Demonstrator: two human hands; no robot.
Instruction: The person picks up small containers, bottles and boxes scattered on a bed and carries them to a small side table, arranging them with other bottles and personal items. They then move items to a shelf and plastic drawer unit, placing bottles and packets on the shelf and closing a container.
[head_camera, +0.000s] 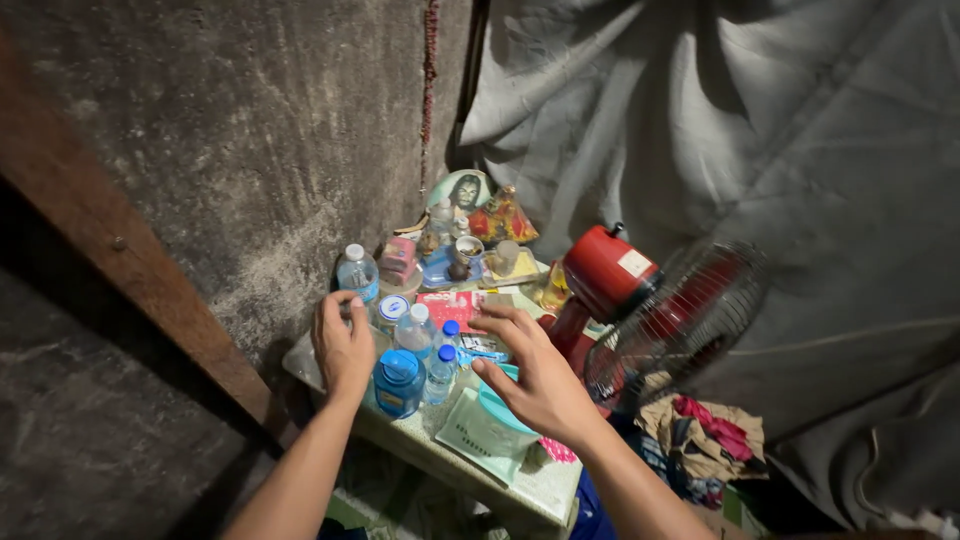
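Observation:
My left hand reaches over the left side of a small cluttered table, its fingers touching the plastic bottles there; whether it grips one I cannot tell. Beside it stand a clear bottle with a white cap, another clear bottle, a small bottle with a blue cap and a squat blue-capped container. My right hand hovers open, fingers spread, above a teal bowl resting on a pale green square lid.
A red electric fan with a wire cage stands at the table's right. Cups, packets and a round picture plate crowd the table's back. A rough concrete wall is left, a grey cloth hangs right, crumpled clothes lie below.

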